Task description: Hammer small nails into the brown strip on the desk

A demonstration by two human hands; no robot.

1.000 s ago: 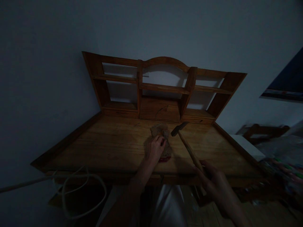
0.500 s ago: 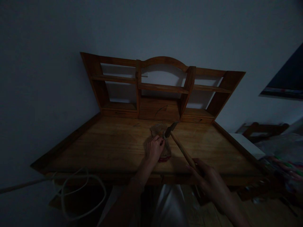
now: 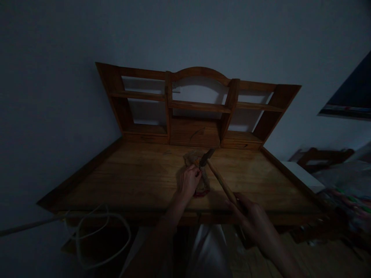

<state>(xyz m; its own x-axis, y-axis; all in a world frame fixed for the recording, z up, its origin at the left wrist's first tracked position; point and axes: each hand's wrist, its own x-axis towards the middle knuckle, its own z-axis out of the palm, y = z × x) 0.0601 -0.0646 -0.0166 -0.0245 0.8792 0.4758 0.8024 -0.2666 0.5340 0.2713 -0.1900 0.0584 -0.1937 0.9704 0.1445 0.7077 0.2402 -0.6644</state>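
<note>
- Brown cloth (image 3: 205, 183), rough and with a red edge at its near end, lay on the wooden desk (image 3: 139, 173), about in the middle from left to right.
- One big thing had just changed: the hammer (image 3: 222, 181) had swung left. A second ago its dark head was off to the right of the cloth, and now it was over the cloth's right side.
- That put the metal just beside the left fingertips, so the work had little room and those fingers had to be careful. I could not tell if the head touched anything.
- The right hand (image 3: 252, 216) was curled tight around the near end of the wooden handle.
- The left hand (image 3: 190, 180) had stayed on the cloth. Its fingers were bent, with the tips close to each other. It was too dark to tell how tightly they closed, or if they pinched some little thing.
- A shelf (image 3: 195, 133) stood along the far edge, and a pale cord (image 3: 29, 226) hung at the near left.
</note>
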